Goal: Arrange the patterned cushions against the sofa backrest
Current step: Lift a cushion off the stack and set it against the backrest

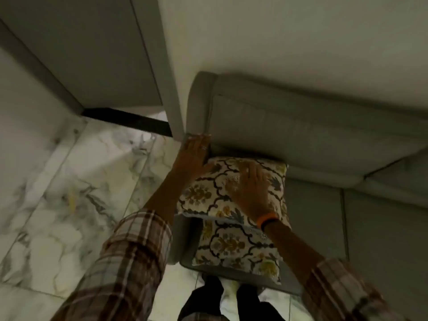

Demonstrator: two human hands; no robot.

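Note:
Two floral patterned cushions lie at the left end of a grey sofa. The far cushion (208, 193) leans toward the sofa backrest (301, 133). The near cushion (231, 246) lies flat on the seat, partly under the far one. My right hand (252, 188) rests flat on the face of the far cushion, fingers spread; an orange band sits at its wrist. My left hand (196, 151) lies flat on the sofa armrest (199, 98), its thumb side touching the far cushion's upper left corner. The view is dim and blurred.
Marble-patterned floor tiles (69, 193) spread out to the left. A white wall (278, 42) rises behind the sofa and a pale door or panel (92, 54) stands at the upper left. More grey seat cushions (382, 228) extend right. My dark-clad legs (222, 297) stand at the sofa's front edge.

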